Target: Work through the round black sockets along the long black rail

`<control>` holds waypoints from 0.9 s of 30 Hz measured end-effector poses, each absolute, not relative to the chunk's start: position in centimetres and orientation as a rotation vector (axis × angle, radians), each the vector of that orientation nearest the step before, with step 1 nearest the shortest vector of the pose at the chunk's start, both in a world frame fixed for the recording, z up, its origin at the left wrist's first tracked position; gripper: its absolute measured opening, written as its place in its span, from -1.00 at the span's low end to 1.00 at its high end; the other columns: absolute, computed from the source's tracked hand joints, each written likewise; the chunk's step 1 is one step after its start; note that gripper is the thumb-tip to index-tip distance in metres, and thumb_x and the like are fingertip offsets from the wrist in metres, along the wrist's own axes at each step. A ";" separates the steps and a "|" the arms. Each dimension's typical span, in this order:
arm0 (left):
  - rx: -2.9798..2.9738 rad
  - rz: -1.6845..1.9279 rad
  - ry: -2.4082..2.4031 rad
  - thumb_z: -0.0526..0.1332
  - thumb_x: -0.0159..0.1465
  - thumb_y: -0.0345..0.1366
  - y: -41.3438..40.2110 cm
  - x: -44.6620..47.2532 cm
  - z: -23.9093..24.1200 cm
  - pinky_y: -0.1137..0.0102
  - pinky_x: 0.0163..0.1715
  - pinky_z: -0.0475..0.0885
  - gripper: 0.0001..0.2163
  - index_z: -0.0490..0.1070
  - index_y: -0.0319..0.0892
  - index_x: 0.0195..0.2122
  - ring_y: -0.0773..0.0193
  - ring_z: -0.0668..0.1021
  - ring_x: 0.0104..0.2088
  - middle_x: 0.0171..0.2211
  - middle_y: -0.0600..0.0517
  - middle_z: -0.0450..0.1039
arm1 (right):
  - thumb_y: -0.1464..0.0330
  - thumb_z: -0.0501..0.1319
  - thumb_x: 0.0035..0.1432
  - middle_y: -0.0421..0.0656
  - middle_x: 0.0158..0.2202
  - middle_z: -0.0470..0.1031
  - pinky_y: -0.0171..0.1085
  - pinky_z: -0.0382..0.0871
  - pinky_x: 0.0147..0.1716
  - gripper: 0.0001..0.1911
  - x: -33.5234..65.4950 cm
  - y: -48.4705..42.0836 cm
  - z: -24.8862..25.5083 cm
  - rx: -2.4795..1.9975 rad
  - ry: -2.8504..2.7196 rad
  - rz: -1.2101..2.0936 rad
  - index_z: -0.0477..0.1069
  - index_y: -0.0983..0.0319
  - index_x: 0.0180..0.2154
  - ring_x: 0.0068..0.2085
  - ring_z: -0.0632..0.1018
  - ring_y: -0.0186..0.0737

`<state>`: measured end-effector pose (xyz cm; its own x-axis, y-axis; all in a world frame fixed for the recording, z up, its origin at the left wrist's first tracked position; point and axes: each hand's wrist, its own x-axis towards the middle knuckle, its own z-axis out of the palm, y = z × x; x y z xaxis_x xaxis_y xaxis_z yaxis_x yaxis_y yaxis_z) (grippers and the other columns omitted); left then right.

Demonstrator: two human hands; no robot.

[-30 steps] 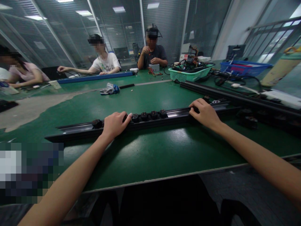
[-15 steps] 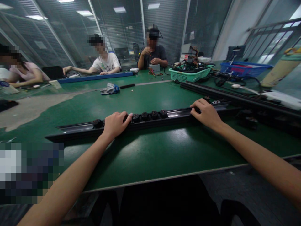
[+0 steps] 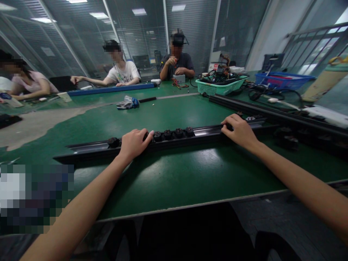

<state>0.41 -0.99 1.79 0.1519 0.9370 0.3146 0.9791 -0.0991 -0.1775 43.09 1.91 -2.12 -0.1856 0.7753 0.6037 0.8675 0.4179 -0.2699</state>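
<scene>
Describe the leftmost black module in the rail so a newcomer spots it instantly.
On the green table, find the black rail across the foreground. Go to the left hand over it; the black module sits just left. Unlike the row of four right of that hand, it stands alone.

Toward nine o'clock, the left hand [image 3: 134, 144] covers a stretch of the black rail [image 3: 206, 135] — what lies under its palm cannot be told. At three, the right hand [image 3: 239, 130] mostly hides a dark shape [image 3: 230, 127] among its fingers. Pixel blocks mask a patch [image 3: 35, 201] at eight. The view's edges crop a pale cylinder [image 3: 324, 83] near half past two — and a co-worker [image 3: 35, 82] near half past nine.
</scene>
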 end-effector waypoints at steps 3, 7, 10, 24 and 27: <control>-2.094 -0.176 -1.837 -0.20 0.54 0.13 -1.0 0.4 1.7 0.32 -0.40 0.17 -0.37 0.56 -0.17 -0.17 0.03 0.61 -0.25 -0.25 -0.17 0.60 | 0.31 0.15 0.30 0.03 -0.04 0.51 -0.01 0.48 -0.10 -0.86 43.1 1.9 -2.1 -1.398 -1.998 -0.169 0.48 0.14 -0.22 -0.06 0.57 0.07; -2.089 -0.181 -1.835 -0.20 0.54 0.13 -0.9 0.3 1.7 0.31 -0.40 0.16 -0.38 0.57 -0.16 -0.15 0.03 0.60 -0.26 -0.26 -0.16 0.60 | 0.29 0.15 0.30 0.01 -0.07 0.51 0.00 0.47 -0.10 -0.88 43.4 2.1 -2.1 -1.378 -1.994 -0.154 0.46 0.13 -0.25 -0.06 0.57 0.07; -2.089 -0.182 -1.826 -0.19 0.54 0.14 -0.8 0.2 1.6 0.31 -0.41 0.15 -0.38 0.57 -0.15 -0.15 0.03 0.61 -0.25 -0.24 -0.16 0.61 | 0.29 0.16 0.28 -0.01 -0.10 0.50 0.00 0.47 -0.10 -0.89 43.6 2.3 -2.1 -1.379 -1.979 -0.151 0.44 0.12 -0.27 -0.08 0.56 0.06; -2.085 -0.166 -1.840 -0.21 0.54 0.14 -0.8 0.3 1.7 0.32 -0.41 0.17 -0.37 0.57 -0.15 -0.12 0.04 0.61 -0.25 -0.23 -0.16 0.61 | 0.07 0.29 0.18 0.01 -0.15 0.57 0.16 0.30 0.09 -0.72 46.2 4.8 -3.6 -1.429 -1.882 -0.093 0.54 0.12 -0.22 -0.02 0.49 0.17; -2.088 -0.172 -1.835 -0.22 0.54 0.14 -0.9 0.3 1.7 0.32 -0.41 0.18 -0.36 0.57 -0.14 -0.13 0.04 0.61 -0.25 -0.23 -0.16 0.61 | 0.03 0.27 0.20 0.01 -0.16 0.58 0.17 0.28 0.06 -0.70 46.5 4.8 -3.5 -1.499 -1.913 -0.108 0.56 0.10 -0.26 0.00 0.46 0.20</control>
